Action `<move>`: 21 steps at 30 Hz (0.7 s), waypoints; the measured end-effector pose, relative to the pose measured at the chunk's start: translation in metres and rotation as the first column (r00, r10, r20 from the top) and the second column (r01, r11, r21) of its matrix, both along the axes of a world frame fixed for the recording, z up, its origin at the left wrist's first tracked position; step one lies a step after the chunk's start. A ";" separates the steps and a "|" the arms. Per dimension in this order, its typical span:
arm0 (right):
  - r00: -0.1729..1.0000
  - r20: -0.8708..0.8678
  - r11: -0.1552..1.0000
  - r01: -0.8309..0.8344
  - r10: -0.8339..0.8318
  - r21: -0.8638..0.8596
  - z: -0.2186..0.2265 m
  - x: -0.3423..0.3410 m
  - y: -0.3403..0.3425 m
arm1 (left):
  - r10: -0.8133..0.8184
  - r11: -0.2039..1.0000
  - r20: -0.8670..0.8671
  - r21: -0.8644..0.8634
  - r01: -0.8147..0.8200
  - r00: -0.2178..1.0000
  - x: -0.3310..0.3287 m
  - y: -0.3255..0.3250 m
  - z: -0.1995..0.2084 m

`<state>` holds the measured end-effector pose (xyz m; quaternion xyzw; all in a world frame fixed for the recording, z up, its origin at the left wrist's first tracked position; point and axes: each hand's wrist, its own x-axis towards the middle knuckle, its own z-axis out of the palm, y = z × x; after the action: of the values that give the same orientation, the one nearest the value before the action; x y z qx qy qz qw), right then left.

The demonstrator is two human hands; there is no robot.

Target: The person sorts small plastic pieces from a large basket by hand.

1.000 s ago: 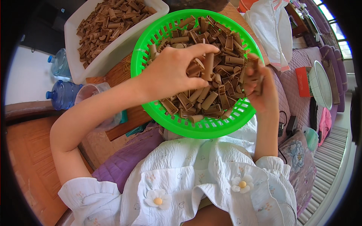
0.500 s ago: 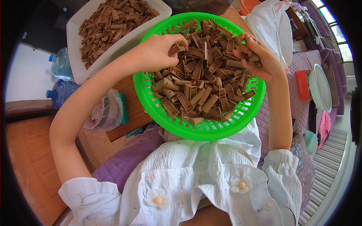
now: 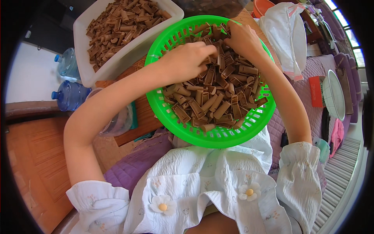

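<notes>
A round bright green plastic basket (image 3: pixel 208 141) with slotted sides holds a heap of small brown plastic pieces (image 3: pixel 216 101), hollow half-tube shells lying at all angles. My left hand (image 3: pixel 189 60) is over the left part of the heap, palm down, its fingers curled round a brown piece that shows partly by the fingertips. At the far right side of the basket, my right hand (image 3: pixel 245 39) reaches down to the pile with its fingers bent together. The back of that hand hides what its fingers hold.
Beyond the basket to the left stands a white tub (image 3: pixel 128 50) full of similar pieces. A white sack (image 3: pixel 286 39) and an orange bowl (image 3: pixel 263 7) are at the far right. Blue water bottles (image 3: pixel 72 95) stand left, beside a wooden table (image 3: pixel 146 117). A white-rimmed oval basket (image 3: pixel 334 95) is right.
My right hand, earlier raised palm-up with pieces at the right rim, has turned over and moved left and away onto the heap. My left hand has shifted right, over the pieces.
</notes>
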<state>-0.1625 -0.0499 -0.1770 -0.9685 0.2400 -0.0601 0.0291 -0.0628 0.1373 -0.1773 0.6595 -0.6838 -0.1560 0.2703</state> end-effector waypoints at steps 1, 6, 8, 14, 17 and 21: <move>1.000 0.003 1.000 0.003 -0.003 0.001 0.000 0.000 -0.004 | 0.009 0.999 0.039 0.040 -0.011 0.999 -0.006 -0.005 0.003; 0.980 0.197 0.994 -0.001 -0.020 0.107 0.027 -0.020 -0.018 | 0.005 1.000 0.201 -0.010 -0.003 0.980 -0.020 -0.042 0.001; 0.977 0.206 0.972 0.008 -0.058 0.236 0.040 -0.033 -0.025 | -0.005 1.000 0.225 -0.006 0.007 0.974 -0.026 -0.051 -0.006; 0.919 0.267 0.289 -0.182 -0.289 0.940 0.062 -0.079 -0.035 | -0.078 0.996 0.386 0.058 0.060 0.919 -0.034 -0.064 -0.019; 0.884 0.255 -0.031 -0.290 -0.391 0.957 0.058 -0.103 -0.043 | -0.070 0.997 0.365 0.062 0.051 0.928 -0.035 -0.061 -0.010; 0.856 0.258 -0.458 -0.468 -0.448 0.756 0.045 -0.123 -0.053 | -0.003 1.000 0.226 -0.030 0.010 0.974 -0.029 -0.062 -0.012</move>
<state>-0.2855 -0.1029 -0.1322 -0.3937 0.1399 -0.0815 0.9049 -0.0921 0.0754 -0.1892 0.6666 -0.7145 -0.0703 0.2004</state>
